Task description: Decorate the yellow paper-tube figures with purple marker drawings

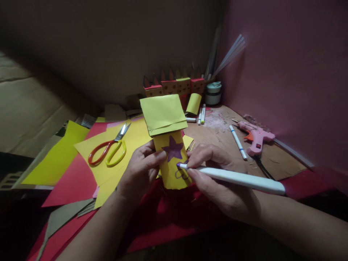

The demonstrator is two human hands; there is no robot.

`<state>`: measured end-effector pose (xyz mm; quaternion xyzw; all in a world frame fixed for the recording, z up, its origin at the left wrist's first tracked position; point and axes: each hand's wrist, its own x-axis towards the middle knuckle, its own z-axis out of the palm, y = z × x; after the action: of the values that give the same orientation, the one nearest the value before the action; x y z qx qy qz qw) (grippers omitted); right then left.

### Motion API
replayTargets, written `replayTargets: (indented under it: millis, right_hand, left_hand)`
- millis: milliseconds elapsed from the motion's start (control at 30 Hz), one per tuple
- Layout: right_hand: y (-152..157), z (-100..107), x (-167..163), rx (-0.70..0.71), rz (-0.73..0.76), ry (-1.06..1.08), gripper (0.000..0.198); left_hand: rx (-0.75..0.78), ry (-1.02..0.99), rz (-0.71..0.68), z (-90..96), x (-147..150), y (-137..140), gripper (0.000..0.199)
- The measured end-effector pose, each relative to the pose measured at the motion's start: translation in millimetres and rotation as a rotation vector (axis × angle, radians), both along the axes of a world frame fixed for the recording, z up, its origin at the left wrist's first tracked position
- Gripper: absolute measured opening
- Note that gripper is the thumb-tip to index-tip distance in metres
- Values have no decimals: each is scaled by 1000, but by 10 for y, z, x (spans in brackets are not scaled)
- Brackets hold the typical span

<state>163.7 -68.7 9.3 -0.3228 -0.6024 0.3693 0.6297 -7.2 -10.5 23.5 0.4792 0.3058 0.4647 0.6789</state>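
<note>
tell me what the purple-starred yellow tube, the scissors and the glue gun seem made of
Purple-starred yellow tube: probably matte paper or thin card, from its dull surface and rolled curve.
Scissors: seemingly steel blades, judging by the bright glint; glossy, plastic-looking red and yellow handles.
Glue gun: likely plastic, from its molded pink body; nozzle looks metallic.

one head-worn camera looks forward and down, close over the tabletop [284, 165].

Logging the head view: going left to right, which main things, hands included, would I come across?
Bright yellow sheet → scissors → left hand → yellow tube with a purple star → right hand → pink glue gun.
</note>
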Motion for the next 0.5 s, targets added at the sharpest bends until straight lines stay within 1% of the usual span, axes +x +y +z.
replayTargets:
  millis: [200, 500]
  right_hand:
    - [10, -20, 16, -26, 38, -27, 10]
    - [-20, -15, 41, -23, 21, -58, 12]
  left_hand:
    - [16, -6, -21, -18, -9, 21, 34]
    - [23, -6, -22, 5, -4, 9, 28]
